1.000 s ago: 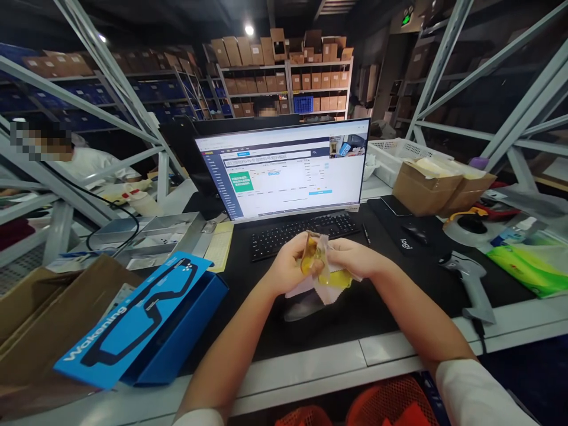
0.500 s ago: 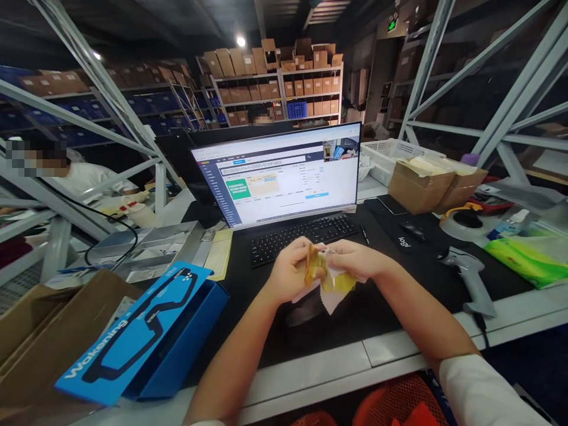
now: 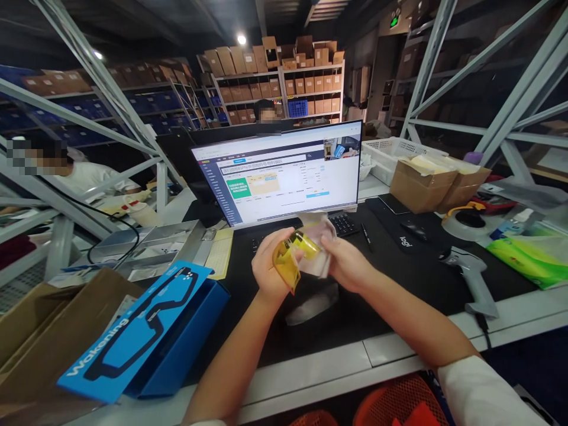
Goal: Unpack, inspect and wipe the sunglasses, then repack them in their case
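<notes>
My left hand (image 3: pixel 267 265) is closed around a curved, see-through yellow lens (image 3: pixel 286 261). A pale cleaning cloth (image 3: pixel 327 231) is pinched between the thumb and fingers of my right hand (image 3: pixel 351 264). The cloth lies against the lens's right part and partly hides it. Both hands are raised over the black desk mat (image 3: pixel 266 331), in front of the keyboard (image 3: pixel 344 225). Below them on the mat rests a clear, curved piece (image 3: pixel 313 305); whether it is a lens or plastic film I cannot tell.
A blue box (image 3: pixel 177 343) with its printed lid tilted stands at left beside an open carton (image 3: pixel 48 337). The monitor (image 3: pixel 288 177) is behind my hands. To the right are a mouse (image 3: pixel 413 231), a barcode scanner (image 3: pixel 470 281) and a tape roll (image 3: pixel 464 222). Co-workers sit beyond.
The lens and cloth, bunched together before, are now more spread out. My left hand has shifted left with the lens, and the cloth has swung upward in my right hand.
</notes>
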Demonstrator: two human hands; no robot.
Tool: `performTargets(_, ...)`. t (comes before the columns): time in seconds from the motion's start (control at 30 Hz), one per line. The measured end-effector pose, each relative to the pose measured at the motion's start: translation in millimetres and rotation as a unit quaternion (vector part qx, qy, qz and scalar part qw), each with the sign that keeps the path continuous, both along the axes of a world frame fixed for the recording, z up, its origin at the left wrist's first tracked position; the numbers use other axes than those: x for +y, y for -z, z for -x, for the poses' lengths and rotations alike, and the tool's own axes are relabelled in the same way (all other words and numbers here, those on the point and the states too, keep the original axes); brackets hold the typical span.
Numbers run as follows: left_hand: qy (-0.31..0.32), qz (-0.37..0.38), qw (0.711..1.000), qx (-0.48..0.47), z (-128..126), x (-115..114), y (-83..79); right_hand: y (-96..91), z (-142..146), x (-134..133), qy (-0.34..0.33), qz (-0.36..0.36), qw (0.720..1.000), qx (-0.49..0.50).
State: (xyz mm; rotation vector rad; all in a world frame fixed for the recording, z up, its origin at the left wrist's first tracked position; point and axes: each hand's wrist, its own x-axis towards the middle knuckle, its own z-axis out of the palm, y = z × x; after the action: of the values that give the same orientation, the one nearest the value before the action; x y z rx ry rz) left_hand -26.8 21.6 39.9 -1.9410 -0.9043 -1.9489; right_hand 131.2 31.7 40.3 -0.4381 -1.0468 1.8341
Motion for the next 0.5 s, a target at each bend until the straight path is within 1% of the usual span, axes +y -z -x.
performTargets(0.1, -0.033, -0.062, 0.998, -0.007, -2, 1, 6.6, 3.7, 22, -24, 0.005, 0.03, 0.999, 0.043)
performTargets(0.2, -0.027, -0.086, 0.996, -0.002, -3, 1, 12.7, 3.7, 30, -37, 0.021, 0.053, 0.996, 0.068)
performTargets(0.3, -0.03, -0.104, 0.994, 0.025, -2, -1, 15.0, 0.9, 24, -30, 0.045, 0.062, 0.993, 0.086)
performTargets(0.43, -0.035, -0.12, 0.99, 0.062, -2, -6, 13.5, -3.6, 13, -15, 0.098, 0.03, 0.991, 0.089)
performTargets(0.5, -0.039, -0.122, 0.99, 0.061, -3, -7, 13.0, -4.8, 14, -15, 0.125, 0.023, 0.987, 0.094)
